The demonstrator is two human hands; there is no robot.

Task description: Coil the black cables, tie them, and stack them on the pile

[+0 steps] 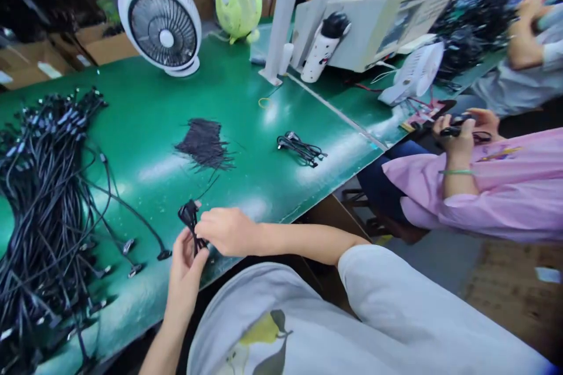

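Observation:
Near the table's front edge, a folded black cable [189, 214] is held between my two hands. My left hand [185, 258] grips it from below, thumb and fingers closed round it. From the right, my right hand [229, 231] pinches at the middle of the bundle; what its fingertips hold besides the cable is hidden. Beyond them lies a pile of short black ties [203, 143], with a stray one close to the cable. A bundled black cable [301, 148] rests on the table to the right. Many loose black cables [44, 187] are heaped at the left.
The green table [246, 176] carries a white fan [165, 35], a green fan [240, 3], a white post [284, 17] and a spotted bottle [321, 50]. At the right, a co-worker's hands [461, 129] hold a black cable. Another small white fan [416, 73] stands nearby.

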